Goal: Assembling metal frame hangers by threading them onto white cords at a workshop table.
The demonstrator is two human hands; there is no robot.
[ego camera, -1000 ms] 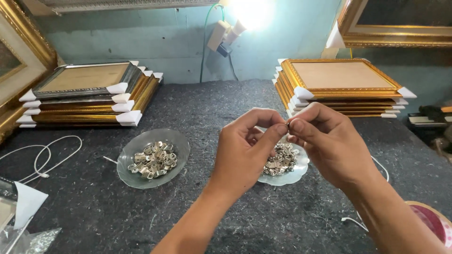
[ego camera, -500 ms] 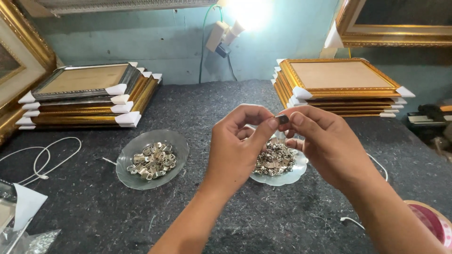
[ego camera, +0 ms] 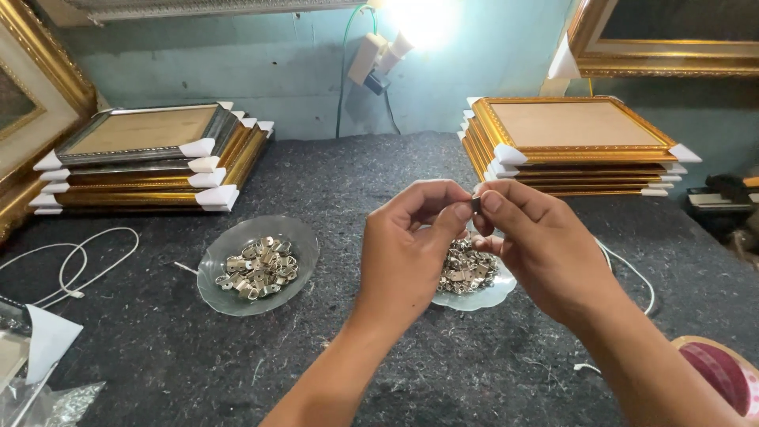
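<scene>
Hands meet above the right-hand dish (ego camera: 486,296) of metal hangers: my left hand (ego camera: 411,253) and right hand (ego camera: 538,245) pinch 1 small dark piece (ego camera: 476,204), probably a hanger. A loose pinch could drop it onto the dark counter (ego camera: 332,174), hard to spot.

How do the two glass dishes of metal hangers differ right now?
The left dish lies fully in view, clear of both hands; the right dish is half hidden behind the left hand and right hand. The left dish's hangers spread loosely, while the right dish's are heaped. Both are clear glass on the dark felt table.
</scene>
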